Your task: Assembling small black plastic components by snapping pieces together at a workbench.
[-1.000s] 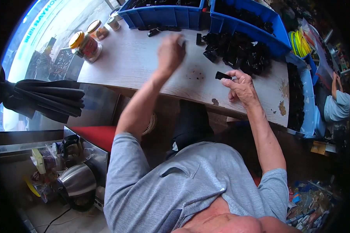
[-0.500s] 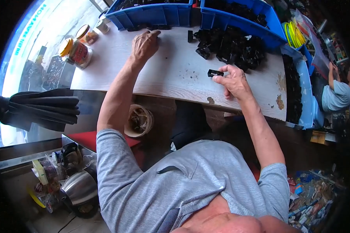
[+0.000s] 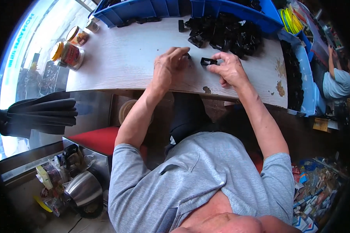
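Between the thumb and fingers of my right hand [image 3: 228, 70] is a small black rectangular plastic part [image 3: 203, 61] with an opening in it. My left hand [image 3: 168, 66] is just left of it above the table, fingers curled. A bit of a dark piece [image 3: 188, 55] shows at its fingertips, mostly hidden by the fingers. Beyond my right hand lies a heap of similar black plastic parts [image 3: 231, 37]. A few flat black pieces [image 3: 140, 21] lie along the foot of the blue bin at the far left.
Blue bins [image 3: 144, 14] of black parts line the table's far edge, and a lighter blue crate [image 3: 308, 89] stands at its right. Two jars [image 3: 68, 56] and a small can [image 3: 92, 26] stand at the left of the white table [image 3: 116, 66]. Another person [image 3: 338, 83] is at far right.
My left hand has come back from the far bin toward my right hand, now with a dark piece at its fingertips. My right hand keeps its part, shifted slightly; the view has moved a little.
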`<action>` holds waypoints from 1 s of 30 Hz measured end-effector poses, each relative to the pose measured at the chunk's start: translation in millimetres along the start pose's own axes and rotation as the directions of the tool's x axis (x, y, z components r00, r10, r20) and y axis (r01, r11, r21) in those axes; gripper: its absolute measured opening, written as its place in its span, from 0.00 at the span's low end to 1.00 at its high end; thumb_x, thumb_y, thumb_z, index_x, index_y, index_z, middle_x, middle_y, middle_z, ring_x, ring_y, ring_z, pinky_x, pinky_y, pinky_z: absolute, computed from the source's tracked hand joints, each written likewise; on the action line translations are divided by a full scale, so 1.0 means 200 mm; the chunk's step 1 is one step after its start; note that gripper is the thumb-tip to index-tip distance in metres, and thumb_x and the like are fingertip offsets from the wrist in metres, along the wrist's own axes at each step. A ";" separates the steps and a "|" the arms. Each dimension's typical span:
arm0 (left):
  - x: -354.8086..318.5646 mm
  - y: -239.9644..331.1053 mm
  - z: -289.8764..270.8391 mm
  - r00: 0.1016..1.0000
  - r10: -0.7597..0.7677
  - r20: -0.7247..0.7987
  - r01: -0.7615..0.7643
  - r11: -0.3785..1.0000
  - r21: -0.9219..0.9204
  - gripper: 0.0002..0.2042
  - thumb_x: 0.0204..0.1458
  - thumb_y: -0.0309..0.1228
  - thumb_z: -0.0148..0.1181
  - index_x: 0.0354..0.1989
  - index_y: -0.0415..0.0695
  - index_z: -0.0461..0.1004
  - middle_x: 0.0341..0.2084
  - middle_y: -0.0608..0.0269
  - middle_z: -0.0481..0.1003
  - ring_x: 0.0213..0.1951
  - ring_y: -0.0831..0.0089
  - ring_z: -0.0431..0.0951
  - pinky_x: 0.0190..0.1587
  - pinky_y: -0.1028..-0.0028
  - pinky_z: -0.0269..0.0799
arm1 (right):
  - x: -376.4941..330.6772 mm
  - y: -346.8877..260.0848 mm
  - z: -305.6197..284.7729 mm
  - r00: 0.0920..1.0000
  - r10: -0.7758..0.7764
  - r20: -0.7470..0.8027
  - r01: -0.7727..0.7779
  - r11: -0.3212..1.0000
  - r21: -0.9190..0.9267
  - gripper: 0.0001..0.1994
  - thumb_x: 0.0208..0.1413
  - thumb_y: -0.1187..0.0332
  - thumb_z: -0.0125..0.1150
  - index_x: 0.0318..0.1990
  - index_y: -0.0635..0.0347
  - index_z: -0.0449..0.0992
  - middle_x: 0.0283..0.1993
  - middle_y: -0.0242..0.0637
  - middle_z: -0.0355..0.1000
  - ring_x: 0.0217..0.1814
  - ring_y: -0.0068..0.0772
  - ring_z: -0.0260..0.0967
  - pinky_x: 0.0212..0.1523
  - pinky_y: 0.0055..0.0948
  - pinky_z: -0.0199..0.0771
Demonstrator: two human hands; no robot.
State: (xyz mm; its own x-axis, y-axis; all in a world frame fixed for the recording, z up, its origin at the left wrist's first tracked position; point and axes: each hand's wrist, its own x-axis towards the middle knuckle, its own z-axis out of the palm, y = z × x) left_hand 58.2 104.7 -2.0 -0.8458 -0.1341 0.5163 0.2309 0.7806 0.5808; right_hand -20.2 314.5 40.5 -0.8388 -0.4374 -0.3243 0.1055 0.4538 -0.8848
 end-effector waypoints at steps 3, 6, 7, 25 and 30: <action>-0.01 0.00 0.00 0.993 0.121 0.011 -0.121 0.978 0.170 0.12 0.55 0.20 0.61 0.47 0.43 0.80 0.39 0.55 0.82 0.37 0.69 0.84 0.36 0.69 0.80 | -0.01 0.00 0.00 1.000 -0.004 -0.003 0.004 1.000 -0.024 0.18 0.49 0.69 0.71 0.48 0.59 0.77 0.16 0.25 0.64 0.11 0.18 0.59 0.11 0.23 0.60; 0.00 0.07 0.03 0.963 -0.264 0.051 0.265 0.902 -0.341 0.12 0.52 0.19 0.63 0.45 0.42 0.80 0.38 0.55 0.81 0.36 0.67 0.83 0.38 0.70 0.79 | 0.00 0.01 -0.01 1.000 -0.012 -0.005 0.012 0.999 -0.039 0.18 0.49 0.69 0.70 0.48 0.58 0.78 0.16 0.25 0.64 0.11 0.18 0.60 0.11 0.23 0.61; 0.00 0.06 0.05 0.963 -0.266 0.049 0.266 0.903 -0.338 0.12 0.52 0.19 0.63 0.45 0.42 0.80 0.38 0.55 0.81 0.36 0.67 0.83 0.38 0.70 0.79 | 0.00 0.01 -0.01 1.000 -0.024 0.005 0.024 0.999 -0.048 0.18 0.49 0.69 0.70 0.49 0.58 0.78 0.16 0.26 0.64 0.11 0.18 0.60 0.11 0.23 0.61; 0.11 0.11 0.12 0.879 0.364 0.307 -0.361 0.930 -0.067 0.22 0.52 0.19 0.60 0.57 0.49 0.77 0.47 0.53 0.79 0.47 0.53 0.80 0.49 0.61 0.79 | 0.00 0.03 -0.01 1.000 -0.014 -0.009 0.014 0.999 -0.052 0.16 0.50 0.77 0.60 0.49 0.61 0.79 0.16 0.27 0.66 0.12 0.19 0.63 0.12 0.23 0.62; 0.13 0.06 0.09 0.864 0.381 0.329 -0.350 0.925 -0.152 0.24 0.49 0.18 0.61 0.57 0.50 0.77 0.48 0.54 0.79 0.48 0.54 0.80 0.51 0.61 0.79 | 0.01 0.03 -0.01 0.999 -0.038 0.001 0.038 0.996 -0.076 0.17 0.49 0.76 0.63 0.49 0.60 0.79 0.16 0.30 0.68 0.13 0.20 0.65 0.13 0.24 0.65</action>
State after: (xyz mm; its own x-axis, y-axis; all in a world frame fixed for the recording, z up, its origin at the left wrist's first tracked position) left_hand 30.6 121.4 6.2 -0.8013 0.3826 0.4600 0.5822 0.6759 0.4520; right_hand -22.2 318.6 36.1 -0.8418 -0.4548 -0.2908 0.0327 0.4947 -0.8685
